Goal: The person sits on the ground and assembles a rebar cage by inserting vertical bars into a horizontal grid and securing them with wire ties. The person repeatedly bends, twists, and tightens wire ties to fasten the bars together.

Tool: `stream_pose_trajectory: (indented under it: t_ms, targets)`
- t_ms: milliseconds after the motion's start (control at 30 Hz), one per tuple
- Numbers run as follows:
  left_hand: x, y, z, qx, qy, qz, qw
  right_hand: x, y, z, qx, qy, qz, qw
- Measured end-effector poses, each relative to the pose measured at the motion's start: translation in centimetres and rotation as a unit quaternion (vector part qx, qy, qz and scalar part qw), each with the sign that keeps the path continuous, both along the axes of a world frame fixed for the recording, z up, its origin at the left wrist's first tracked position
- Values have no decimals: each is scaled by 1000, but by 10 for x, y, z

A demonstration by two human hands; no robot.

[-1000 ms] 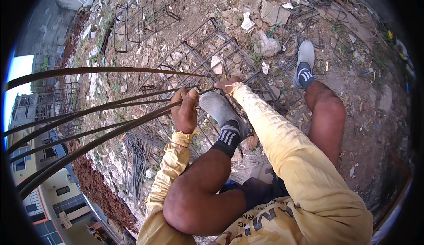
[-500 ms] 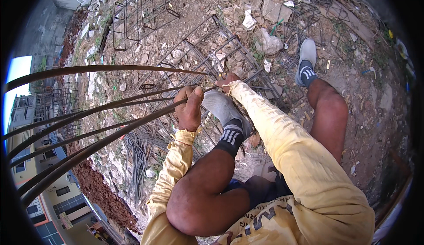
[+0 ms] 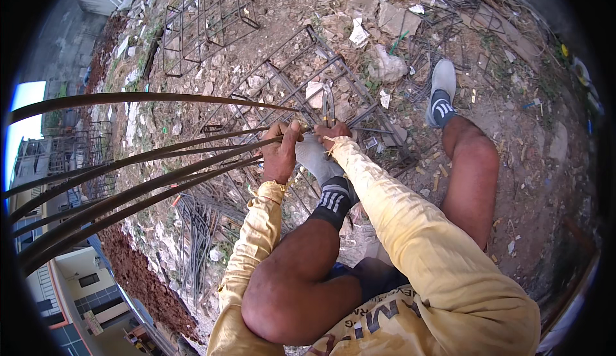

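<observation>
Several long rusty steel bars run in from the left edge and come together by my hands. My left hand is closed round the end of one bar, thumb raised along it. Close on its right, my right hand is closed on a pair of pincers, whose metal head points away from me. Just below both hands is my left foot in a grey shoe. A rectangular frame of bent bars lies under and beyond the pincers.
Another bar cage rests farther off at the upper left. Thin rods lie heaped left of my left knee. Broken concrete, stones and scraps cover the ground. My right foot stands on the dirt. Buildings show at the lower left.
My right hand has drawn slightly nearer to me, and the pincers now show plainly, pointing away. My left hand has moved slightly right; the bars have shifted a little.
</observation>
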State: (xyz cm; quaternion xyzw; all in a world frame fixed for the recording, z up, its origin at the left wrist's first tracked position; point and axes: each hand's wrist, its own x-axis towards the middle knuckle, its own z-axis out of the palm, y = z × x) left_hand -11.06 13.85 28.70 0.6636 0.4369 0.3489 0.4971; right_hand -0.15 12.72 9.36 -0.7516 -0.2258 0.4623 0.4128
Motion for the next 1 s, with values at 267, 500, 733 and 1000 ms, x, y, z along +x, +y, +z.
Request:
stream_pose_trajectory:
  t_ms: [267, 500, 733, 1000]
  targets:
    - [-32, 22, -86, 81, 316, -50, 944, -8, -13, 55, -47, 183, -73, 979]
    - [-19, 31, -92, 40, 308, -63, 948, 6, -17, 59, 14, 271, -79, 959]
    - [-25, 45, -101, 102, 359, -156, 915, 17, -13, 68, -44, 182, 11, 982]
    - [-17, 53, -112, -8, 315, -105, 943, 42, -12, 63, 7, 241, 54, 969]
